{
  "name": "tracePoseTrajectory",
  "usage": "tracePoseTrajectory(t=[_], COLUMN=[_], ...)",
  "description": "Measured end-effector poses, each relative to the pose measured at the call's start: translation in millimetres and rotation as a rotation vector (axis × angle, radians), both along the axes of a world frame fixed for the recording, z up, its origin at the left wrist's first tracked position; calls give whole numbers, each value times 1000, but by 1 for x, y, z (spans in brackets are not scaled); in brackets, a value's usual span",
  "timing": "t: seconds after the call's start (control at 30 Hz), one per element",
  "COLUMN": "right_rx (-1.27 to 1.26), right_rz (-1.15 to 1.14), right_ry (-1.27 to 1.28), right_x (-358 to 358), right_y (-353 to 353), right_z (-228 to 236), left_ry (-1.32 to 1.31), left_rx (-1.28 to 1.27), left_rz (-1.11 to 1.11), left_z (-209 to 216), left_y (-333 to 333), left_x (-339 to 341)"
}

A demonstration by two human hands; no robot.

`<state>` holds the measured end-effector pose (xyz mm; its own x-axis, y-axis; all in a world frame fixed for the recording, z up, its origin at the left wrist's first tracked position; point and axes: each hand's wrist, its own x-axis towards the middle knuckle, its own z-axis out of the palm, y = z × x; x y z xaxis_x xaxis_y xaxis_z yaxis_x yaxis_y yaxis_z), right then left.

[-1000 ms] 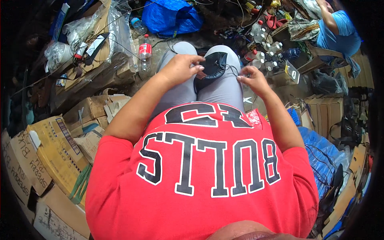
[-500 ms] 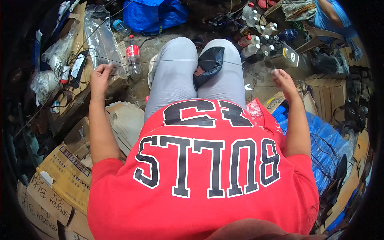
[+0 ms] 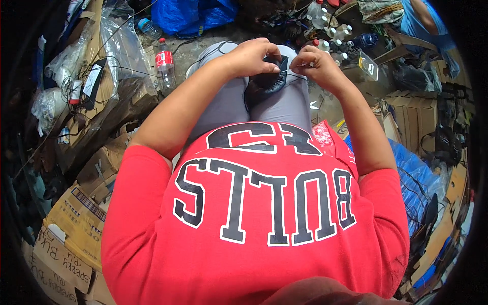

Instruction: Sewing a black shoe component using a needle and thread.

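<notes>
Cardboard and bottles crowd the head view. Wide apart moments ago, the left hand, gripping a black piece near the right thigh's knee end, and right hand, pinched, contents unclear, reconverge, apparently resuming close work.

A hand could pass over the near part of the lap. Toward the lap's far edge the left hand, black padded piece and right hand crowd together. Past the left edge a red-capped bottle stands in the way; off the far right corner, clustered bottles do. Bare floor leaves a gap beside the right edge
</notes>
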<state>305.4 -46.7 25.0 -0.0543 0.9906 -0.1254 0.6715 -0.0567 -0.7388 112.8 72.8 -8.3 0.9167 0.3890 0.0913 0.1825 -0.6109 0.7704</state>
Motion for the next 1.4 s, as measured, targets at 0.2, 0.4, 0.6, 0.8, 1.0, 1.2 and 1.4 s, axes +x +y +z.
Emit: tracePoseTrajectory(t=[0.2,0.4,0.6,0.8,1.0,1.2,1.4], right_rx=[-12,-100,177,113,97,-10,-352], right_rz=[77,-79,-173,-143,67,163,-297], right_ry=[12,384,135,-95,-657,-516,649], right_x=[1,-11,-27,-35,-48,-41,-1], right_y=[4,-15,-35,-37,-24,0,-19], right_z=[-6,-31,-31,-8,15,12,-28], left_ry=[175,134,179,212,282,202,-33], left_rx=[-191,-599,-682,-717,-599,-328,104], left_rz=[-177,-254,-333,-360,-377,-294,217], left_z=[1,-20,-22,-17,-13,-7,-12], left_y=[9,17,18,15,14,16,-11], left_x=[10,11,8,6,9,17,-25])
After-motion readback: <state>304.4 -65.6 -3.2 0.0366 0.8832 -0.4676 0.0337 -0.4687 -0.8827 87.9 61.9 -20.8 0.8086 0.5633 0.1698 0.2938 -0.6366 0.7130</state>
